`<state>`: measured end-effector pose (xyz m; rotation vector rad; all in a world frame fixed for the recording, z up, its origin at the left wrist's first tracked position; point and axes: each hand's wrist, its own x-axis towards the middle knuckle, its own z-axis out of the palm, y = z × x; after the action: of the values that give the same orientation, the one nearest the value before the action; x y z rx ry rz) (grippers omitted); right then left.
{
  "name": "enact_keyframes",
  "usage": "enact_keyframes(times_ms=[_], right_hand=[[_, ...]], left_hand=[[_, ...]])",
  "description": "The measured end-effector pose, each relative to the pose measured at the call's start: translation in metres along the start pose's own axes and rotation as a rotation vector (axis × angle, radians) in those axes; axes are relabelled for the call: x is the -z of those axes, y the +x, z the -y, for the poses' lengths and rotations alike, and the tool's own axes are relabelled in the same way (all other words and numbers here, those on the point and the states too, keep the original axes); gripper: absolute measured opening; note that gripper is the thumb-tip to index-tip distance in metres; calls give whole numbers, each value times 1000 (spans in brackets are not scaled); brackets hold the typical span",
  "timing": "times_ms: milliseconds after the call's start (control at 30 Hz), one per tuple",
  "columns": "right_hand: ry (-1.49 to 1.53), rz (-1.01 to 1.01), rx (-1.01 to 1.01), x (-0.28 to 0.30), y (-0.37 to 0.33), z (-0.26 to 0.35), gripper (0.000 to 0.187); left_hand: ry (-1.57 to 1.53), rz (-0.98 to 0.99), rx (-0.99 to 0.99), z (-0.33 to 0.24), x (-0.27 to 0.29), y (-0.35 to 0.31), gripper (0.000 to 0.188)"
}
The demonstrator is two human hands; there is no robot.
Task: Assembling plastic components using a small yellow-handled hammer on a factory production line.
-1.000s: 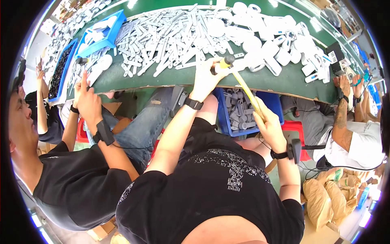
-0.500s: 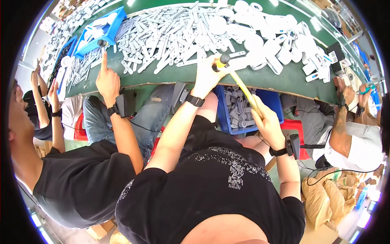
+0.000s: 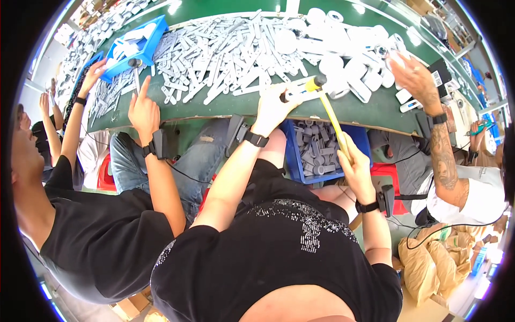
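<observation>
My right hand (image 3: pixel 355 162) is closed round the lower handle of a yellow mallet (image 3: pixel 333 117) with a black-tipped head. The head is up at the table's front edge, beside the far end of a pale plastic part (image 3: pixel 301 92). Whether the two touch I cannot tell. That part is gripped in my left hand (image 3: pixel 272 110), whose fingers hide its near end. Beyond both hands a broad heap of long pale plastic strips (image 3: pixel 225 56) covers the green table (image 3: pixel 214 102).
Larger white plastic pieces (image 3: pixel 348 67) are piled at right, where a co-worker's tattooed arm (image 3: pixel 444 145) reaches in. A blue bin (image 3: pixel 292 155) of grey parts stands below the edge. Left are a blue tray (image 3: pixel 145 53) and another co-worker's hand (image 3: pixel 144 114) near a hammer (image 3: pixel 135 67).
The mallet head has shifted right, uncovering more of the plastic part. A co-worker's hand at right has reached over the white pieces; one at far left has moved to the blue tray.
</observation>
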<state>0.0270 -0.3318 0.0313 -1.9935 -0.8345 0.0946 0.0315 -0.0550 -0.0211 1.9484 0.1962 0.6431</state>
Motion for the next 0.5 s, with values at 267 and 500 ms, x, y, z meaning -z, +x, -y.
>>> enact_keyframes(times_ms=[267,500], right_hand=[[230,-118,-210,2,-11,10,48],[234,-198,-209,1,-36,-14,50]], left_hand=[[363,-48,-269,-36,-11,23,41],[329,106,-141,-14,-2,47,24]])
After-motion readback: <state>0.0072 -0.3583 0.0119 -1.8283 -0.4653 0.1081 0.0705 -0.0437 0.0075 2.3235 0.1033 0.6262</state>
